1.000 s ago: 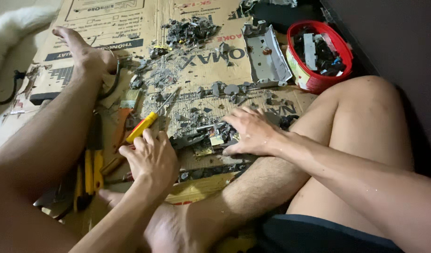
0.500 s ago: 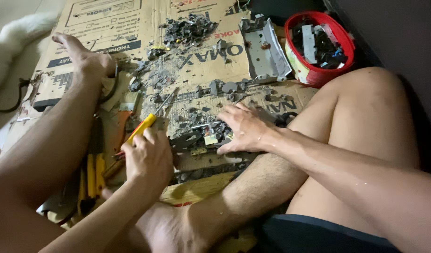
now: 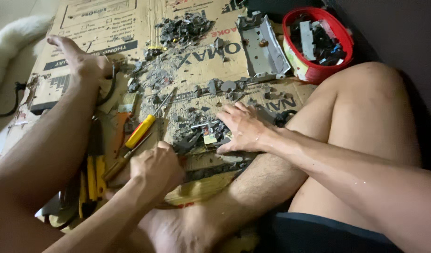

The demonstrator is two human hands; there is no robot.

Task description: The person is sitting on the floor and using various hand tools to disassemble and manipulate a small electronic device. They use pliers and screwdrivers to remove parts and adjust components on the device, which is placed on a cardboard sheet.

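Head view, looking down at flattened cardboard (image 3: 187,56) spread on the floor, legs stretched either side. My right hand (image 3: 243,129) lies palm down on a small grey metal part (image 3: 208,136) at the middle of the cardboard, fingers (image 3: 229,112) spread and pressing it flat, thumb on the near edge; not wrapped around it. My left hand (image 3: 157,168) is clenched into a fist just left of that part, and a thin tool shaft (image 3: 131,152) runs out from it toward the upper left; I can't tell what tool it is, its tip is hidden.

A yellow-handled screwdriver (image 3: 143,130) lies loose just beyond the left hand, not touched. Yellow-handled pliers (image 3: 93,180) lie beside the left leg, partly hidden. Grey scrap bits and crumbs (image 3: 185,28) are scattered over the cardboard, densest at the top. A grey metal bracket plate (image 3: 262,44) lies at the upper right, next to a red plastic bowl (image 3: 314,72) full of dark parts. A bare foot (image 3: 79,58) rests on the cardboard's left edge.
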